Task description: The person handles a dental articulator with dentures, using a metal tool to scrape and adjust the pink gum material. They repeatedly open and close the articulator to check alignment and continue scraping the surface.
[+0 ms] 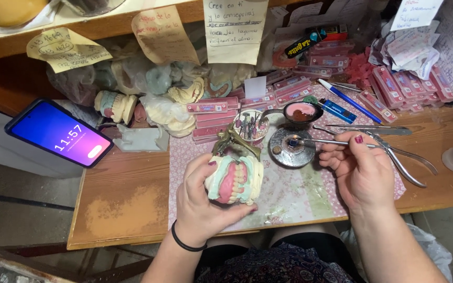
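My left hand (201,202) grips a set of wax dentures with pink gums on plaster casts (235,181), mounted on a brass articulator whose frame sticks up behind it. My right hand (360,170) holds a thin metal wax instrument (323,141), its tip resting at a small round metal burner dish (291,148) just right of the dentures. A small bowl of pink wax (301,112) stands behind the dish.
A patterned mat (289,194) covers the wooden bench. Pliers (402,157) and tweezers lie right of my hand. Several pink tooth-card boxes (213,118), plaster casts (115,106), a cup of burs (251,126), blue pens (349,99), paper notes and a lit phone (58,132) crowd the back.
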